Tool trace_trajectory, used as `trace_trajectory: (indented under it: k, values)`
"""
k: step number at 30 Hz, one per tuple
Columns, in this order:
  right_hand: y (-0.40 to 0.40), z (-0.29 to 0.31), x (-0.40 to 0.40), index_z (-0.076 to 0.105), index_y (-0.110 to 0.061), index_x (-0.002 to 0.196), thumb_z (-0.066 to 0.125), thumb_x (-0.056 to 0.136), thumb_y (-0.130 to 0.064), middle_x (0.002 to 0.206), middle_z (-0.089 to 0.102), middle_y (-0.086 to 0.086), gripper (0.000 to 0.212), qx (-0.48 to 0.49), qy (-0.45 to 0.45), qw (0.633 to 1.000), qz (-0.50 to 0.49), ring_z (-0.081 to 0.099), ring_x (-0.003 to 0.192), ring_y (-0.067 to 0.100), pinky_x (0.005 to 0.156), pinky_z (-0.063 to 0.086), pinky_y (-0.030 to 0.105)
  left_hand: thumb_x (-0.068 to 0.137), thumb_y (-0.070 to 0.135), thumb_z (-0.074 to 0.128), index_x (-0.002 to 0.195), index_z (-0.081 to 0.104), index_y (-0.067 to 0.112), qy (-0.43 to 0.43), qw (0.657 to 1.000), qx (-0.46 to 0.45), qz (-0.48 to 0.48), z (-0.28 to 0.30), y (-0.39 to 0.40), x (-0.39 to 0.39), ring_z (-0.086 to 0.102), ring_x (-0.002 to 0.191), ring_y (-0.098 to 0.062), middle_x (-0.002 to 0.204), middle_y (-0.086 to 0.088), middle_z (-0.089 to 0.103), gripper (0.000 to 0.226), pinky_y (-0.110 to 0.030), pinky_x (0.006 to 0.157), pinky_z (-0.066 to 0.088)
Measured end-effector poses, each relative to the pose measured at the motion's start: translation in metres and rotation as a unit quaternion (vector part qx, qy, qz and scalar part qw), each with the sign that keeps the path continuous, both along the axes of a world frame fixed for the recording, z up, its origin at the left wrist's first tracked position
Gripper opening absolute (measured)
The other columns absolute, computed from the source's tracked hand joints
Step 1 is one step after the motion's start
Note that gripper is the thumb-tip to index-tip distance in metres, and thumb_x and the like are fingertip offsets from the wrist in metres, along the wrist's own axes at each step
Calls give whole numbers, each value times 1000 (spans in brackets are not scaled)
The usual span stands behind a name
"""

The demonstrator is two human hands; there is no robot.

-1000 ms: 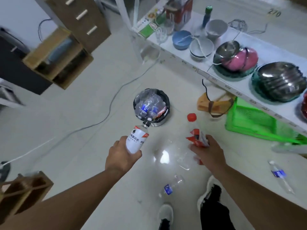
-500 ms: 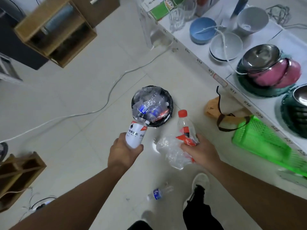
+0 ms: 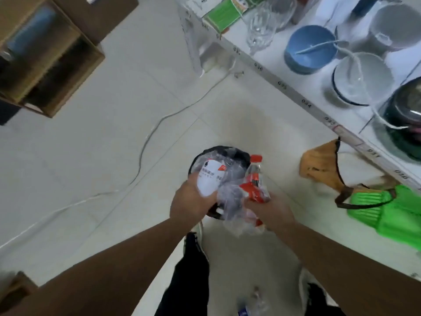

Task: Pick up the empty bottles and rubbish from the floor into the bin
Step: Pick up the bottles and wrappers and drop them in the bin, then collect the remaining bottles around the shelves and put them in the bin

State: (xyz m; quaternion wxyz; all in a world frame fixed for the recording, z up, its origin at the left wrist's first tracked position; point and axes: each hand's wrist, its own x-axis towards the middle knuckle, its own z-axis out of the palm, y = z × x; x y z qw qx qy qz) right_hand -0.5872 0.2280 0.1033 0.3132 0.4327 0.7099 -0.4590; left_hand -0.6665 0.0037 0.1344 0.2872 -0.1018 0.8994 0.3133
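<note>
My left hand (image 3: 192, 201) grips white-labelled plastic bottle (image 3: 209, 177), held over round black bin (image 3: 219, 151). My right hand (image 3: 270, 209) holds red-capped clear bottle with red label (image 3: 254, 179) plus crumpled clear plastic (image 3: 230, 201), right at bin's near edge. Small blue-labelled bottle (image 3: 249, 307) on floor between my feet. Green plastic basket (image 3: 387, 210) well right.

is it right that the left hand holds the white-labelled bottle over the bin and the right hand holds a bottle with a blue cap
Not quite. The head view shows the right hand holding a bottle with a red cap, not blue. The rest stands: the left hand holds the white-labelled bottle over the bin.
</note>
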Motion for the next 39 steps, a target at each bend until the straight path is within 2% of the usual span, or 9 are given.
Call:
trace_trajectory:
  k: [3, 6, 9, 13, 18, 22, 27, 31, 39]
  values:
    - [-7, -54, -19, 79, -25, 89, 77, 66, -62, 63, 77, -4, 44, 20, -28, 999, -5, 77, 53, 15, 56, 68, 44, 80, 60, 71, 142, 42, 47, -27, 998, 16, -59, -59, 15, -20, 70, 98, -13, 104, 22, 65, 69, -29, 72, 52]
    - [-22, -93, -32, 74, -23, 94, 72, 59, -73, 66, 73, -3, 61, 65, -62, 996, -28, 70, 52, 15, 40, 54, 33, 93, 56, 68, 155, 38, 26, -30, 992, -32, -118, -115, 22, -31, 58, 133, -29, 150, 0, 54, 75, -49, 102, 53]
    - [-43, -115, -47, 62, -25, 110, 66, 59, -90, 87, 67, -4, 83, 96, -53, 994, 28, 63, 70, 17, 62, 49, 33, 100, 54, 60, 164, 28, 14, -13, 974, -115, -194, -145, 19, -41, 43, 148, -36, 167, -13, 36, 82, -54, 113, 46]
    - [-46, -115, -61, 43, -5, 144, 78, 71, -78, 127, 64, 16, 109, 14, -122, 992, -16, 69, 115, 39, 94, 60, 50, 103, 54, 54, 167, 23, 9, 7, 962, -115, -247, -134, 26, -46, 29, 157, -35, 170, -17, 30, 84, -49, 126, 30]
    - [-32, -80, -64, 30, -4, 157, 90, 83, -53, 149, 53, 20, 107, -19, -141, 990, -8, 60, 132, 41, 108, 55, 53, 103, 37, 54, 161, 39, 16, 1, 971, -85, -223, -95, 30, -58, 44, 142, -32, 158, -11, 45, 63, -50, 116, 42]
    - [-17, -37, -40, 37, -13, 152, 91, 76, -63, 143, 52, 12, 106, 30, -67, 997, 23, 63, 122, 33, 95, 59, 46, 101, 37, 58, 151, 50, 20, 21, 976, -76, -203, -57, 29, -66, 50, 133, -27, 148, -7, 53, 53, -45, 107, 47]
    - [-9, -1, -28, 39, -15, 157, 78, 79, -74, 146, 50, 9, 105, 55, -13, 998, 22, 61, 128, 30, 103, 57, 48, 98, 36, 60, 148, 51, 19, 30, 976, -74, -204, -24, 21, -76, 51, 129, -27, 145, -6, 54, 54, -46, 106, 48]
    - [-2, 14, -11, 46, -21, 152, 77, 79, -75, 144, 53, 7, 96, 71, 17, 997, 20, 57, 125, 24, 96, 47, 36, 97, 38, 59, 147, 52, 21, 43, 965, -62, -252, -12, 18, -85, 53, 127, -28, 142, -5, 56, 53, -46, 104, 50]
    - [5, 55, 87, 49, -25, 159, 77, 80, -73, 155, 53, 13, 96, 114, -21, 993, -36, 59, 136, 31, 110, 52, 46, 99, 46, 59, 157, 45, 28, 47, 913, -35, -403, 21, 25, -80, 50, 137, -28, 155, -1, 51, 63, -46, 110, 44]
